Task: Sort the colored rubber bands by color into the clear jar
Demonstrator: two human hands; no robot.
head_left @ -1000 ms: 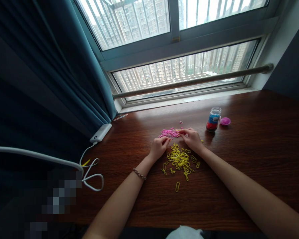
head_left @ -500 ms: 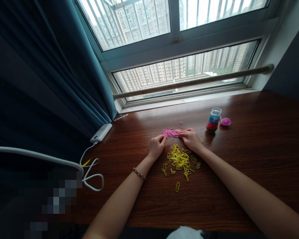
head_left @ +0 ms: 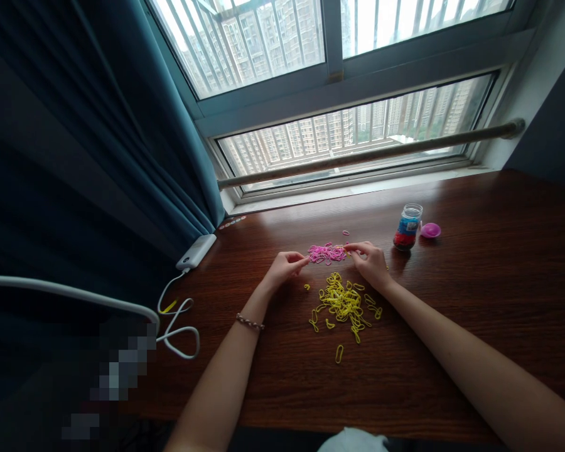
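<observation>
A small heap of pink rubber bands lies on the dark wooden table, with a looser heap of yellow rubber bands just in front of it. My left hand rests left of the pink heap, its fingers pinched together at the heap's left edge. At the heap's right edge my right hand pinches its fingertips too. What either pinch holds is too small to make out. A single yellow band lies apart, nearer to me.
A small glass jar with coloured contents stands at the right, its pink lid beside it. A white power bank with a looped white cable sits at the table's left edge by the blue curtain. The window runs along the back.
My left hand has slid left and away from the yellow heap to the pink heap's left edge. The right hand stays at the pink heap's right side.
</observation>
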